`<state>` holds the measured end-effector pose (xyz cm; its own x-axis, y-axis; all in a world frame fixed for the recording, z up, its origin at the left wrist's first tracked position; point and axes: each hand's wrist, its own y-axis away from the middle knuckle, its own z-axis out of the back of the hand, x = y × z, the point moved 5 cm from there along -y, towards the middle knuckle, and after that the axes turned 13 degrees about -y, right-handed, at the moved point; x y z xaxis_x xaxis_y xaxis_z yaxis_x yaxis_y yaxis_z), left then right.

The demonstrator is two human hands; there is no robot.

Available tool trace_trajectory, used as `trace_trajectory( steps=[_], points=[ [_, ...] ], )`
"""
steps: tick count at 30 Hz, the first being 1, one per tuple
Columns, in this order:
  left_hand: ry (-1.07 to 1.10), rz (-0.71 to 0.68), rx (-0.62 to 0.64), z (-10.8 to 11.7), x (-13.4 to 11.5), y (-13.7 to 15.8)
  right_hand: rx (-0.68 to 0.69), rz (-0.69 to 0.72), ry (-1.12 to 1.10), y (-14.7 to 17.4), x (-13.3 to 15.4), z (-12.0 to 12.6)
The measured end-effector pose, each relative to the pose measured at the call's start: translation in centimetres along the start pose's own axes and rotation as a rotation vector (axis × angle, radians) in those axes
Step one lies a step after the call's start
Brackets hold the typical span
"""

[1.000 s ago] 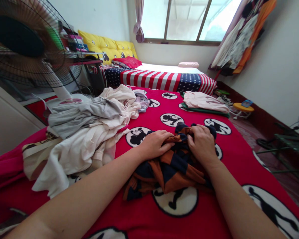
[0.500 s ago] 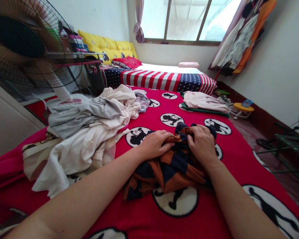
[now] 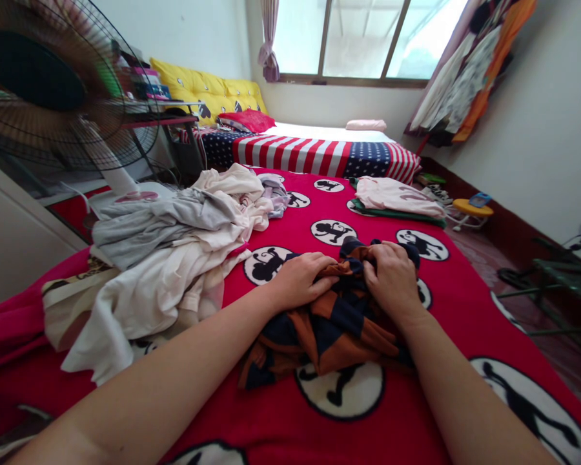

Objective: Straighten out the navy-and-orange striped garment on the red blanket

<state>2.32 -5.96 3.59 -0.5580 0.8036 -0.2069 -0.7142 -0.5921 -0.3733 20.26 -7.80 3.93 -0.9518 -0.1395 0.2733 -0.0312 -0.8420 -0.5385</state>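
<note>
A crumpled navy and orange-brown striped garment (image 3: 334, 332) lies bunched on the red bedspread (image 3: 281, 420); its exact kind does not show. My left hand (image 3: 303, 279) grips its gathered upper edge, thumb against fingers. Opposite it, my right hand (image 3: 392, 274) is closed on the same gathered edge, with fingers curled into the cloth. The garment's lower part spreads loosely beneath both wrists. Left of my forearm is a heap of unfolded clothes (image 3: 174, 258), white, grey and cream. Beyond my right hand rests a folded pink garment (image 3: 397, 197) on top of a green one.
An electric fan (image 3: 53, 84) with blurred blades stands at the left. Behind the bedspread is another bed with a stars-and-stripes cover (image 3: 295, 152). A small yellow stool (image 3: 472, 208) and a dark green metal frame (image 3: 561, 284) are at the right. Clothes (image 3: 479, 77) hang by the window.
The fan blades have turned. Both hands keep their hold on the striped garment, with no clear movement.
</note>
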Motion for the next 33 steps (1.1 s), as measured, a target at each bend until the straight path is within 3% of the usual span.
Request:
trace_trajectory(
  steps=[33],
  points=[
    [0.007,0.004,-0.001,0.05,-0.07,-0.07,0.011,-0.010,-0.002,0.01,0.02,0.00]
  ],
)
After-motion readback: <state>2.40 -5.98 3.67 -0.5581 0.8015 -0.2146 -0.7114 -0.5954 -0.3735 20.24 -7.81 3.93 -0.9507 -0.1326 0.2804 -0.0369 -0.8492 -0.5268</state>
